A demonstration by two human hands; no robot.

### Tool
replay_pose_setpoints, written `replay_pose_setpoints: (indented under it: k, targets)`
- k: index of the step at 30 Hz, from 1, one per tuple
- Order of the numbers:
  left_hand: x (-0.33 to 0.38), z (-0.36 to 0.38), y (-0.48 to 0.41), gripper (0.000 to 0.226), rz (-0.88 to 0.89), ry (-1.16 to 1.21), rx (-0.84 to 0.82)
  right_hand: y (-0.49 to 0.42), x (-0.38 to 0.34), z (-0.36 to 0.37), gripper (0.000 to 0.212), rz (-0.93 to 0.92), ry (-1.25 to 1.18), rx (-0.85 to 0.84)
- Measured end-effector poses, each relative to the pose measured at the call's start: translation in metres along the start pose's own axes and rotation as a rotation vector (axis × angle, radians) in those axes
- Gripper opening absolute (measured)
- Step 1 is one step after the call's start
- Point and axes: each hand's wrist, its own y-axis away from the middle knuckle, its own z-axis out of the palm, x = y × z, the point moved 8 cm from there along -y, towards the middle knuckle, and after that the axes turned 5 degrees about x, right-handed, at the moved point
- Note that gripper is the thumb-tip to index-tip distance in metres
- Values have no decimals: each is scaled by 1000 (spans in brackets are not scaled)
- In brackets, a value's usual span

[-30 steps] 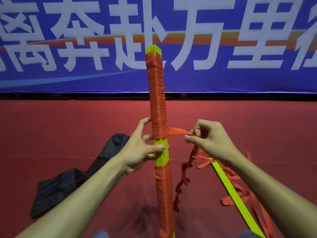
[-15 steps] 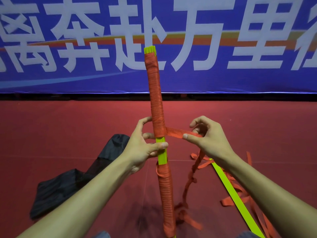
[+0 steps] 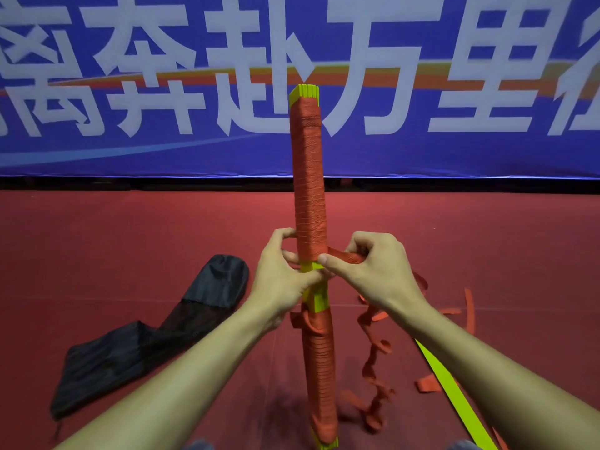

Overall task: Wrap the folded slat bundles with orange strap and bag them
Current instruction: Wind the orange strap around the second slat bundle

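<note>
A blue banner [image 3: 454, 102] with large white characters fills the wall far beyond the fingertips, above the red floor [image 3: 130, 235]. A black bag [image 3: 156, 332] lies flat on the floor, below and to the left of the left fingers.

The slat bundle [image 3: 309, 196] stands nearly upright between the two hands. Its long axis is vertical, the foot is on the floor below the wrists, and the yellow-green top points up with a slight lean to the left. Orange wrapping covers it above the fingers and again below them, leaving a bare yellow-green band at finger level.

A single yellow-green slat [image 3: 453, 394] lies on the floor under the right forearm.

The left hand [image 3: 282, 280] is curled round the bundle at the bare band, thumb across the front. The right hand [image 3: 380, 271] pinches the orange strap [image 3: 345, 257] just right of the bundle, with its thumb tip touching the lower edge of the upper wrapping. From those fingers the strap's tail drops in twisted loops to the floor.
</note>
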Motion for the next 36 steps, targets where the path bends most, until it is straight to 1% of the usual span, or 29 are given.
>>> replay_pose_setpoints:
  k: [3,6,9,11,14,16,19,21,23,28,33,34,36]
  targets:
    - [2,4,2,65,11,-45,-14,2,-4,-1,55,5,-13,33]
    - [6,5,5,70,9,-60,-20,2,-4,-5,57,5,-12,69]
    - [12,8,8,59,26,-53,-69,2,-5,-6,51,-7,-10,70]
    - [13,11,9,54,11,-7,-93,1,-4,-5,44,-10,-11,58]
    - [10,12,10,61,-29,73,-111,1,-1,-3,35,1,-6,24]
    - [8,14,11,62,-67,123,-180,1,1,-2,33,9,0,14]
    - [5,16,13,52,-165,231,-331,0,9,-1,35,44,-17,11]
    - [3,19,15,57,-201,288,-444,-3,15,-2,32,72,-37,6]
    - [5,21,17,57,-196,320,-503,-6,19,-2,28,87,-72,3]
    - [3,21,18,65,-168,309,-535,-7,19,-3,18,88,-121,-34]
    - [0,22,20,85,-162,243,-496,-5,20,-1,21,70,-106,-65]
    - [0,22,21,83,-156,235,-493,-4,20,-1,20,64,-100,-69]
    - [3,23,22,73,-140,224,-492,-4,20,-2,18,62,-100,-61]
